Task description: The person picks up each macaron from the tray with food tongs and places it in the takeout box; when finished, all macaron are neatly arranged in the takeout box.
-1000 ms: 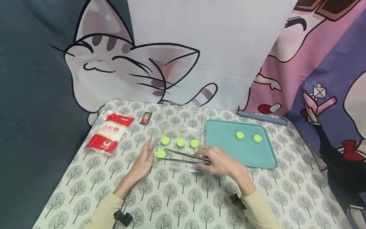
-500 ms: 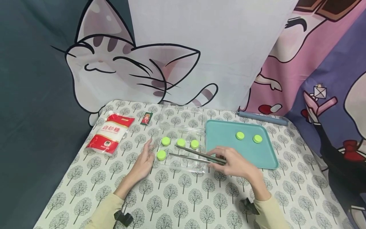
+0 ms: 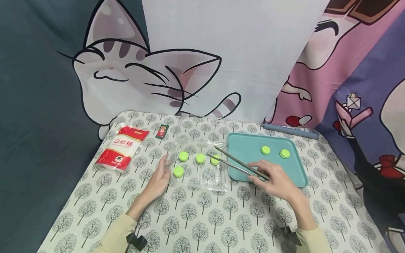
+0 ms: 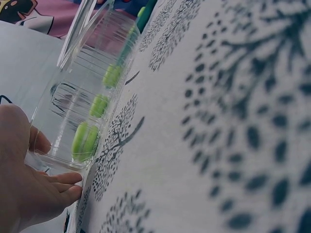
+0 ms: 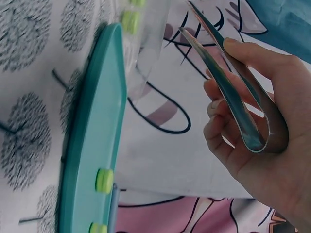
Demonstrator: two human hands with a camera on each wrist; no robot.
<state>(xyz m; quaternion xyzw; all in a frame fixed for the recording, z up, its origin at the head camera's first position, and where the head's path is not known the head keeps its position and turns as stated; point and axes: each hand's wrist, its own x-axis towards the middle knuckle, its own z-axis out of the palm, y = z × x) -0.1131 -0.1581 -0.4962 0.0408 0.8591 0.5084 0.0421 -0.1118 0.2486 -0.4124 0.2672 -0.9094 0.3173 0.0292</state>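
A hinged clear plastic box [image 3: 193, 181] lies with its lid [image 3: 199, 130] folded back. Inside it are several light-green macarons [image 3: 178, 172], [image 4: 85, 141], three across the back and one at front left. My left hand [image 3: 159, 176] holds the box's left side, thumb and fingers at the wall. My right hand [image 3: 274, 177] grips metal tongs [image 3: 242, 165] near their bend, over the teal tray's front left part. The tong tips are apart with nothing between them, above the box's right side. Two more macarons [image 3: 265, 150], [image 5: 104, 180] sit on the teal tray [image 3: 245, 144].
A red and white bag of sugar [image 3: 122, 146] lies at the left, and a small red and green packet [image 3: 162, 131] behind the box. A grey-blue rod [image 3: 289, 130] lies behind the tray. A tree-print cloth [image 3: 202, 225] covers the table.
My right hand has moved right with the tongs, away from the front-left macaron, which stays in the box. The tong tips have swung back and rightward. The left hand has hardly moved.
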